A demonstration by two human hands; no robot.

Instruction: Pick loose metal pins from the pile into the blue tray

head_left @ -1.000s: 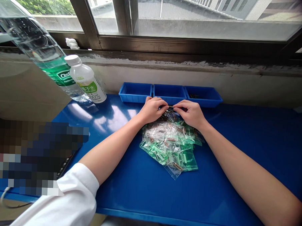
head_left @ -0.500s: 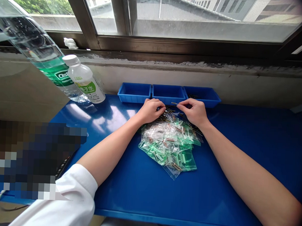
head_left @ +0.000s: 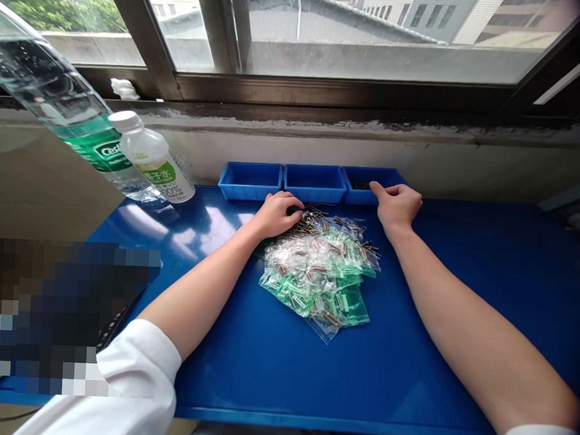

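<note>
Brass-coloured pins point(head_left: 305, 226) are heaped behind the clear and green packets point(head_left: 316, 270), left hand point(head_left: 280, 213) curled right at them, can't tell if it's gripping any. Right hand point(head_left: 399, 204) is bent by the rightmost blue bin point(head_left: 362, 197), grip's unclear too.

Blue bins point(head_left: 249, 192): three, in one row
Bins with dark pieces point(head_left: 360, 185) visible inside: one
Bottles point(head_left: 150, 166): two, one large, one small
Small plastic bags point(head_left: 311, 270): many, overlapping too much to count
Loose thin pins point(head_left: 305, 227): many, uncountable
Hands point(head_left: 276, 215): two
Counter point(head_left: 245, 369): one
</note>
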